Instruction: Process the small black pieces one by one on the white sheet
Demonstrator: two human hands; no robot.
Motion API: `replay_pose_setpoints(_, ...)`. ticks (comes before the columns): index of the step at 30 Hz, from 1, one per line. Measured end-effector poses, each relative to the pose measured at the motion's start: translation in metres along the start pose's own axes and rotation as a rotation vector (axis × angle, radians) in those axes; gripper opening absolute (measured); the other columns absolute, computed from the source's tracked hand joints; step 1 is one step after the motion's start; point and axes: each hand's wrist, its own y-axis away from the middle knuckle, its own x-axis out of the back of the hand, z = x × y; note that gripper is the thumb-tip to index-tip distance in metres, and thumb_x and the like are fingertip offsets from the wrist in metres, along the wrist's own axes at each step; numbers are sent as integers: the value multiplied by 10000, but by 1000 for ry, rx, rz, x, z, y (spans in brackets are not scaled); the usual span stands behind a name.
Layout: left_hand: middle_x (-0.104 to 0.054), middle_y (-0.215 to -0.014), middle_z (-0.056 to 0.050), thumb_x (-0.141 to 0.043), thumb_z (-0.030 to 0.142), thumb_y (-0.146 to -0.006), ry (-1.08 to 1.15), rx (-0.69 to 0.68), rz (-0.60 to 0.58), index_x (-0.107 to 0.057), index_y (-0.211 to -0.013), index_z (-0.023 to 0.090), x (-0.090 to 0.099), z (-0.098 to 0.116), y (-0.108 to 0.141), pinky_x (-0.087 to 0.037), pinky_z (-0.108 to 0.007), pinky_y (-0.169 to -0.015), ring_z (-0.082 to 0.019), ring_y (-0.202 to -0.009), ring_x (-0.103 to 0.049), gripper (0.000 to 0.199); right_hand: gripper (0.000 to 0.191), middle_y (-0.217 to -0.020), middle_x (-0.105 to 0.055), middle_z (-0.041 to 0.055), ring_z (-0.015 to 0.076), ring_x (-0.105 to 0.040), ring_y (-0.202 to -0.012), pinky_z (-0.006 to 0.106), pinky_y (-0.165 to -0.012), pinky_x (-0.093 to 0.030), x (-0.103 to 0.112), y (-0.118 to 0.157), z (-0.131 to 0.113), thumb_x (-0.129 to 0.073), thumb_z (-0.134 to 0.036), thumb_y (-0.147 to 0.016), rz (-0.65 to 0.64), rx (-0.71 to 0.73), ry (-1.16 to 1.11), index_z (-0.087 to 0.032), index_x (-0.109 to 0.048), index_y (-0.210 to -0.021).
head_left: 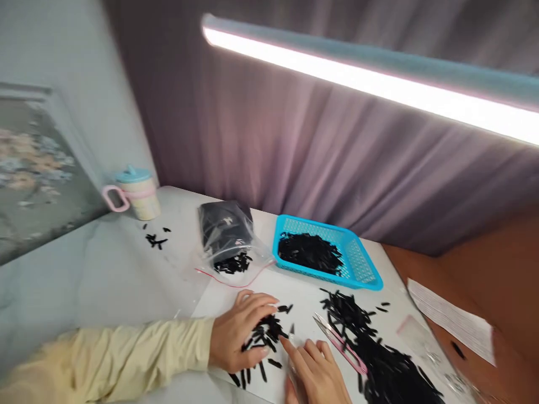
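My left hand (242, 331), in a pale yellow sleeve, rests on the white work surface with fingers and thumb apart. They curve around a small heap of short black strips (269, 331). Just right of that heap is my right hand (318, 373), its index finger reaching to the heap's edge. The fingers are closed around a slim grey pointed tool (292, 331), mostly hidden beneath the hand. Pink-handled scissors (343, 348) lie right of this hand, against a large pile of black strips (391, 370).
A blue plastic basket (366, 269) holds many black strips. Beside it lies a clear zip bag (227, 230) with black contents. Further left stands a lidded cup (143, 196) near several loose strips (155, 241). A printed paper (452, 320) and small clear bags (438, 359) are at right.
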Motion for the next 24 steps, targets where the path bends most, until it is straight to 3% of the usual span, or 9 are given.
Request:
replay_pose_setpoints(6, -305, -1410, -164, -374, 413, -891, 18, 121, -139, -235, -1340, 195, 7, -8, 2, -261, -473, -1028, -301, -1288, -294, 518, 500, -699, -612, 58, 225, -528, -694, 398, -736, -377, 15, -3, -3, -423, -45, -683, 35, -141, -4, -120, -513, -1169)
replay_pose_setpoints(9, -229, -1467, -174, -416, 700, -769, -80, 38, -283, -160, -1411, 193, 15, -11, 12, -137, -518, -1079, -341, -1329, -229, 857, 425, -656, -599, 61, 225, -522, -660, 419, -755, -369, 20, -3, 2, -424, -65, -694, 57, -169, 42, -97, -545, -1100)
replay_pose_setpoints(12, -173, -1495, -178, -441, 814, -636, -181, -10, -361, -110, -1443, 190, 18, -8, 28, -18, -554, -1082, -374, -1350, -174, 1072, 418, -655, -599, 69, 218, -524, -637, 387, -695, -382, 27, -6, 12, -422, -72, -726, -16, -201, 91, -78, -536, -1128)
replay_pose_setpoints(15, -146, -1504, -176, -416, 789, -690, -281, -29, -367, -69, -1455, 200, 12, -7, 34, 7, -573, -1068, -365, -1368, -120, 1025, 365, -666, -610, 80, 213, -528, -614, 364, -632, -386, 42, -14, 18, -414, -102, -807, -54, -203, 156, -59, -521, -1153)
replay_pose_setpoints(18, -131, -1507, -175, -408, 735, -753, -291, -23, -362, -111, -1450, 175, 2, -12, 27, -38, -573, -1071, -358, -1376, -85, 942, 311, -682, -621, 85, 215, -543, -617, 375, -621, -407, 58, -17, 9, -405, -158, -878, 8, -218, 185, -72, -519, -1154)
replay_pose_setpoints(20, -115, -1512, -166, -426, 646, -814, -278, -17, -350, -142, -1445, 167, -6, -17, 17, -85, -560, -1076, -351, -1378, -82, 842, 300, -791, -644, 106, 225, -587, -725, 382, -674, -454, 62, -15, -9, -402, -187, -901, 21, -304, 75, -100, -506, -1169)
replay_pose_setpoints(22, -116, -1512, -164, -427, 622, -830, -241, -25, -340, -169, -1440, 163, -12, -22, 5, -120, -549, -1078, -347, -1379, -86, 806, 353, -1063, -622, 154, 234, -588, -979, 381, -819, -483, 59, -10, -32, -409, -221, -908, -47, -428, -126, -114, -442, -1242)
replay_pose_setpoints(24, -135, -1507, -171, -430, 651, -811, -196, -38, -335, -196, -1433, 163, -17, -26, -7, -122, -563, -1076, -353, -1376, -102, 824, 501, -1363, -430, 182, 233, -423, -1255, 381, -999, -413, 48, -7, -53, -427, -256, -903, -170, -552, -301, -97, -293, -1359)
